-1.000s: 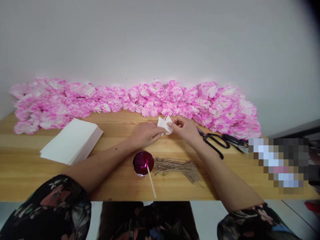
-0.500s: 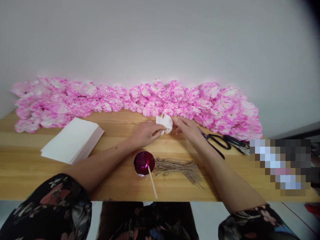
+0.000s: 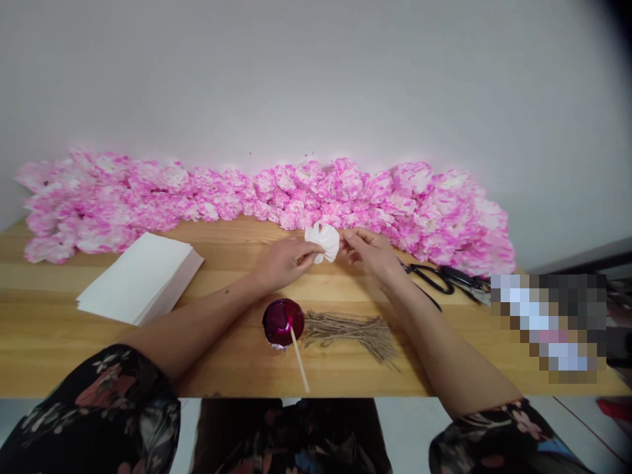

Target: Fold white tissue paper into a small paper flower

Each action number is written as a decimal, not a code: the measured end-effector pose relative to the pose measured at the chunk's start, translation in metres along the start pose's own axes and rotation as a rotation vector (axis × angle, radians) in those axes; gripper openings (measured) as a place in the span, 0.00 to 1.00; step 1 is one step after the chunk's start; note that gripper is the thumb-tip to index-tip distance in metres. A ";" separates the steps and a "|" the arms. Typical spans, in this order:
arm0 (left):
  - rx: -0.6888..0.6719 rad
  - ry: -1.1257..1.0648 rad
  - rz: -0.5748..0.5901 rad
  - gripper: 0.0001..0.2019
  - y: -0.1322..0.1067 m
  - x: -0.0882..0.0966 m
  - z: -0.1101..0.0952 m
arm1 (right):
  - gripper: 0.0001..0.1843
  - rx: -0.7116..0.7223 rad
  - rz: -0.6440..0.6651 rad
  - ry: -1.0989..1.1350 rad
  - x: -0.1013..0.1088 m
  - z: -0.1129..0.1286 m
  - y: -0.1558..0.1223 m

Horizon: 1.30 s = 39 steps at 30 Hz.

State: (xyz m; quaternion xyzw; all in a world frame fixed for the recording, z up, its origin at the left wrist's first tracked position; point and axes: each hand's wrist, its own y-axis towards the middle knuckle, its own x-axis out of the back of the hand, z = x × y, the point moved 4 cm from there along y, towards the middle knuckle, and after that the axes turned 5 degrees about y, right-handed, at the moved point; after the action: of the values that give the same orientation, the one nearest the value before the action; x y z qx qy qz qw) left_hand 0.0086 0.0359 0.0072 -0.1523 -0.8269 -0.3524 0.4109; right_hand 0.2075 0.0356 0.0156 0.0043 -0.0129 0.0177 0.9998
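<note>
A crumpled piece of white paper (image 3: pixel 323 241), gathered with ruffled edges, is pinched at its lower side between the thumb and fingers of my left hand (image 3: pixel 289 262). My right hand (image 3: pixel 369 252) is just to the right of the paper, thumb and forefinger drawn together close to its edge. Whether those fingertips hold a bit of it is too small to see. Below the hands stands a small round container of dark magenta liquid (image 3: pixel 277 320) with a thin pale stick (image 3: pixel 299 362) leaning out. Beside it lies a bundle of thin brown twine lengths (image 3: pixel 350 332).
Pink-and-white paper flowers (image 3: pixel 103 204) form a long bank along the wall. A stack of white paper sheets (image 3: pixel 138 273) sits left. Black-handled scissors (image 3: pixel 434 276) and another black-handled cutting tool (image 3: pixel 464 280) lie right, near a pixelated patch. The wooden table's (image 3: pixel 227 388) front edge is close to me.
The white paper looks more spread out and its right edge shows more. My right fingers have drawn slightly away from its surface. The whole view has shifted a little.
</note>
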 end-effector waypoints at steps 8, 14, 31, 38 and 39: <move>0.076 -0.088 -0.014 0.12 0.002 0.001 0.003 | 0.26 -0.062 0.122 -0.027 -0.007 -0.004 -0.004; 0.116 -0.167 -0.032 0.13 0.002 -0.002 0.008 | 0.20 -0.069 0.162 -0.087 -0.014 -0.005 -0.009; 0.402 -0.676 -0.114 0.11 0.002 -0.010 0.014 | 0.08 0.164 0.091 -0.450 -0.023 0.014 -0.019; 0.389 -0.635 -0.071 0.10 0.003 -0.011 0.010 | 0.07 0.254 0.091 -0.561 -0.026 0.017 -0.022; 0.374 -0.621 -0.061 0.09 0.003 -0.009 0.007 | 0.07 0.242 0.094 -0.556 -0.026 0.016 -0.022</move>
State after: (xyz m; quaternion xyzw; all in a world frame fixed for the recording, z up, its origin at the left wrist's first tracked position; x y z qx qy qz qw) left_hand 0.0119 0.0435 -0.0009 -0.1496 -0.9666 -0.1440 0.1505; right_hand 0.1820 0.0128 0.0307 0.1272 -0.2838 0.0637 0.9483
